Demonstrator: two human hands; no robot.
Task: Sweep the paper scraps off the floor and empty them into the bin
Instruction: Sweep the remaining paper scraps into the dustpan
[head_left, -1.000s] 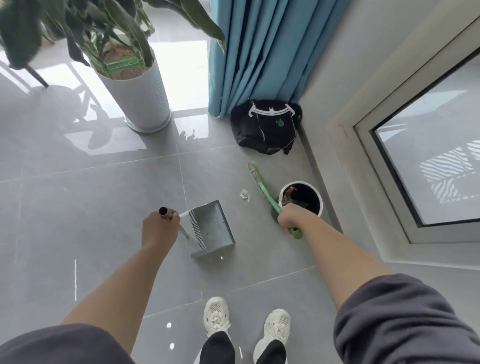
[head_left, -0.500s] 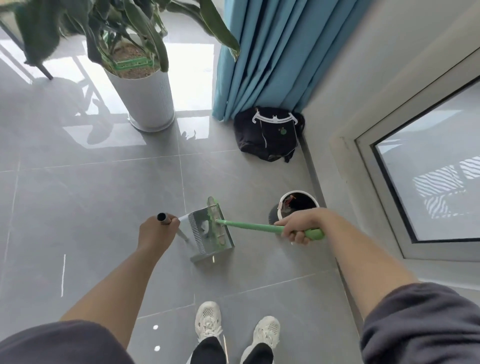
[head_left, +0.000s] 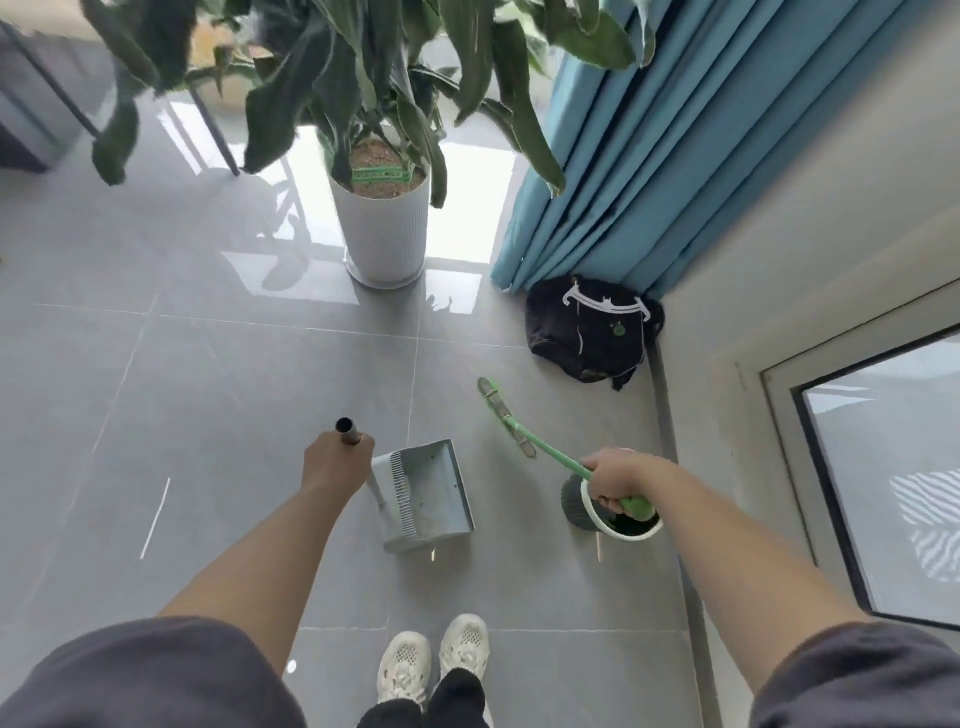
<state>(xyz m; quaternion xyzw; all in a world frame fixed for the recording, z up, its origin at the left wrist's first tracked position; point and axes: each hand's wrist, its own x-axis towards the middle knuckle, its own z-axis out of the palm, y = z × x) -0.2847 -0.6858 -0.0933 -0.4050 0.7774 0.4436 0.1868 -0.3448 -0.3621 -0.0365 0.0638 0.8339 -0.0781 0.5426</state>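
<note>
Left hand clamped on the dustpan pole, pan flat on the floor. Right hand grips the green broom, head out toward the black bag. Bin sits under the right wrist; no scraps visible.

Home corner — curtain, potted plant

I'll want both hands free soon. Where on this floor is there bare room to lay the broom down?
Bare tile lies left of the dustpan, below the plant pot, and between the dustpan and the shoes. It is crowded on the right: bin, black bag, curtain and wall.
</note>
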